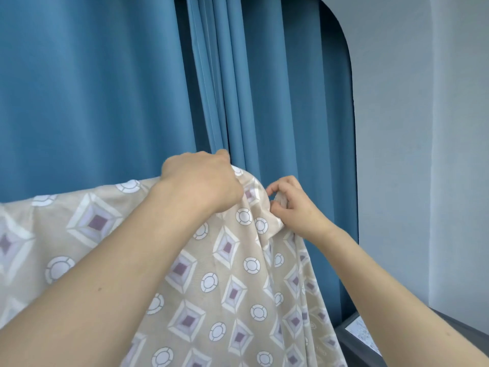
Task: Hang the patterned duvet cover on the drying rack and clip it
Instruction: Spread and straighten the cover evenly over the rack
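Fabric fills the lower half of the view: the patterned duvet cover (111, 229), beige with white-edged diamonds that have purple centres and with small white rings between them, hangs draped over a support that it hides entirely, so the drying rack itself cannot be made out. Its top edge runs from the far left up to a peak near the middle, and from that peak the cloth falls in long folds toward the bottom edge. Left of the peak and behind the cover hangs a blue curtain (92, 88) in broad pleats, which blocks whatever lies beyond. At the peak the left hand (202, 181) lies knuckles-up on the cover with its fingers curled over the top edge, gripping the cloth; the fingertips are out of sight behind the fabric. Just right of the peak the right hand (293, 207) pinches a bunched fold of the cover between thumb and bent fingers; whether a clip sits inside that pinch cannot be told. Right of the cover the curtain ends at a curved dark edge against a pale grey wall (423, 128). Below that, at the lower right of the cover, a dark ledge (447, 329) and a pale patterned panel show. No writing or brand can be read anywhere.
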A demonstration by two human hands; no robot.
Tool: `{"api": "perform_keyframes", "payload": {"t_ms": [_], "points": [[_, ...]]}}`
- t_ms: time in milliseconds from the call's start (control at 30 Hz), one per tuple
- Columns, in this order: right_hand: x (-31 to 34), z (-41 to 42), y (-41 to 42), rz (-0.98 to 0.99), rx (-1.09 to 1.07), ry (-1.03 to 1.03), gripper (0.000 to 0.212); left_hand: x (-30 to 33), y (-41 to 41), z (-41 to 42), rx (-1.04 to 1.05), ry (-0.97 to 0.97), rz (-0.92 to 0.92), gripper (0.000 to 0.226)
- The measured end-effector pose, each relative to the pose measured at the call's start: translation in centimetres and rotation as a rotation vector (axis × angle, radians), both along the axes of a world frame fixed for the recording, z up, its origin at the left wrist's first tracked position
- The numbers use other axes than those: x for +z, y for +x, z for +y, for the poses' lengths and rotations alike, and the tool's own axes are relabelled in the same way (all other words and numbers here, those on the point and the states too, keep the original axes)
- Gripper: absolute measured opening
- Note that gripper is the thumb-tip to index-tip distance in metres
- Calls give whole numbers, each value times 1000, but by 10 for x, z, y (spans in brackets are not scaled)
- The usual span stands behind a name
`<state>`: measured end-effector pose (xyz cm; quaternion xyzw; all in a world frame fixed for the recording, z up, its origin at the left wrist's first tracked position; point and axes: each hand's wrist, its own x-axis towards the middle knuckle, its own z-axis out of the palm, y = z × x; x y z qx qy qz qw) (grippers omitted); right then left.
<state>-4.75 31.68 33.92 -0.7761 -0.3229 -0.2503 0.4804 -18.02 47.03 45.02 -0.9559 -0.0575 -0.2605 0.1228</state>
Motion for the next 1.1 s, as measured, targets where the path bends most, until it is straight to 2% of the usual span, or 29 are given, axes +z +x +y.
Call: {"api": "perform_keyframes", "payload": {"t_ms": [100, 167, 233, 333, 400, 500, 567, 667, 800, 900, 1100], "points": [[6, -5, 6, -163, -199, -278, 17, -5, -7, 18, 70, 37, -38, 39], [8, -5, 3, -266, -304, -384, 14, -9, -7, 25, 72, 89, -84, 42], [11, -1, -3, -285, -365, -465, 24, -14, -6, 28, 41, 137, -140, 41], [27, 8, -12, -167, -407, -585, 52, -16, -4, 29, 0, 172, -194, 38], [38, 18, -18, -171, -392, -469, 52, -17, -3, 28, -33, 173, -208, 32], [49, 40, -34, -167, -176, 5, 35, -17, 0, 27, -72, 171, -232, 26], [51, 57, -42, -132, -108, 192, 32, -18, 0, 27, -97, 175, -241, 26], [40, 75, -43, -125, -223, 239, 44, -21, -4, 33, -132, 193, -276, 25], [24, 84, -34, -79, -249, 392, 45, -22, -11, 50, -129, 200, -285, 23], [21, 92, -31, -112, -268, 372, 46, -23, -14, 62, -109, 195, -279, 21], [19, 84, -31, -144, -359, 298, 50, -27, -28, 83, -66, 220, -328, 33]]}}
